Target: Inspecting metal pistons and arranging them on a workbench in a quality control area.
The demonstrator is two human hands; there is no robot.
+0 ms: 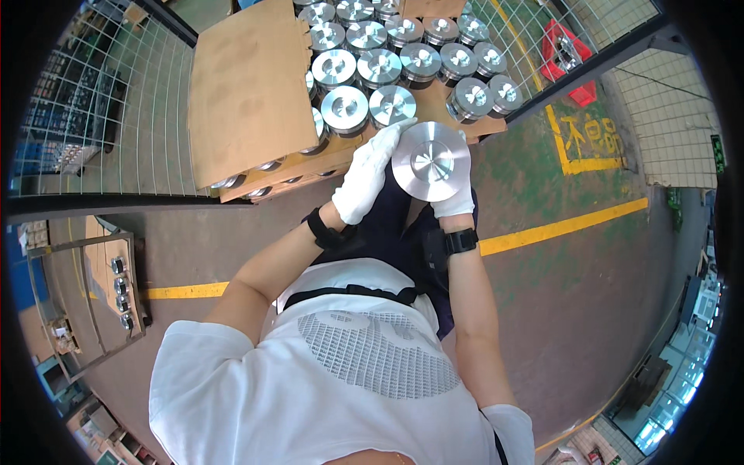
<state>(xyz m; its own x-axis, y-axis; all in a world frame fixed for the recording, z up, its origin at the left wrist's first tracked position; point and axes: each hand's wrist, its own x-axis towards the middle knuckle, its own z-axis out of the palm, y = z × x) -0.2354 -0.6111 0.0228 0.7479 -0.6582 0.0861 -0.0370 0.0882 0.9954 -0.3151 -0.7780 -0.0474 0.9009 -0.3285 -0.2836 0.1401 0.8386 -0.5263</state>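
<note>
A round silver metal piston [431, 161] is held up in front of my body, its flat machined crown facing upward. My right hand [456, 203], in a white glove, grips it from behind and below on the right side; most of those fingers are hidden under the piston. Against its left edge lies my left hand [366, 177], also gloved in white, closed along the side with the fingers pointing away from me. Just beyond my hands, several similar pistons [345, 108] stand upright in rows on a cardboard layer [431, 105].
A brown cardboard sheet [252, 85] covers the stack's left part, with more pistons [267, 165] showing beneath. Wire mesh panels [159, 116] flank the stack. A red bin [564, 50] sits beyond the right frame. A cart [116, 275] with several pistons stands at left; yellow lines [566, 226] cross the floor.
</note>
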